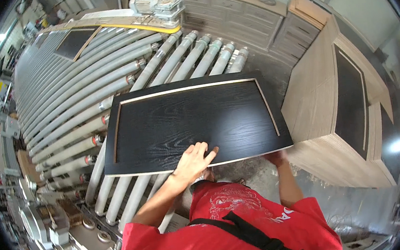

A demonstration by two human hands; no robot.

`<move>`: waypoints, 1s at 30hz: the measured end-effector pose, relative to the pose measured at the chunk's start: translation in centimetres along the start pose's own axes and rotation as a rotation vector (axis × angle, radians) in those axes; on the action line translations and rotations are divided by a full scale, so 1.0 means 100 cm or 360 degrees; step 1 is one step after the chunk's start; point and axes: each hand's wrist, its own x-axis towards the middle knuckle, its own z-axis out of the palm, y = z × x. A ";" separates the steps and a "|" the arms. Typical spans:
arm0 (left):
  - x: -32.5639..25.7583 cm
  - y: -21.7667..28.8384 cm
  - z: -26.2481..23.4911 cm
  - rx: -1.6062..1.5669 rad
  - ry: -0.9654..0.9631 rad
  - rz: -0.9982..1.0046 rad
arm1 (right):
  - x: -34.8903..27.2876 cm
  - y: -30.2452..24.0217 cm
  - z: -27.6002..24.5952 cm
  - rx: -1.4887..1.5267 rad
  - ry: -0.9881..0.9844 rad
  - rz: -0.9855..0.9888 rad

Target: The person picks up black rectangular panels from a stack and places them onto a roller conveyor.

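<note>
A black wood-grain panel (188, 126) with a thin light-wood strip set in its face lies across the rollers, its right part past their ends. My left hand (195, 161) rests palm down on top by the near edge, fingers bent and thumb apart. Under the near right corner, my right hand (274, 157) grips the panel's edge from below; its fingers are mostly hidden beneath the board.
A roller conveyor (72, 98) curves away to the far left, carrying another dark panel (76, 43). To the right stands a stack of wood-toned boards (313, 80) with a dark panel (350, 101) against it. Grey drawer cabinets (232, 13) line the back.
</note>
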 end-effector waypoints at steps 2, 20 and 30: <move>-0.013 -0.002 0.011 0.0072 0.0037 -0.0062 | -0.014 -0.046 -0.006 -0.0089 0.0270 -0.0030; -0.103 0.050 0.084 -0.0234 0.0494 -0.2021 | -0.022 -0.044 0.069 -0.1201 0.0444 0.0000; -0.062 0.051 0.102 -0.0247 0.0667 -0.1761 | -0.068 -0.010 0.002 -0.1145 0.0401 -0.0219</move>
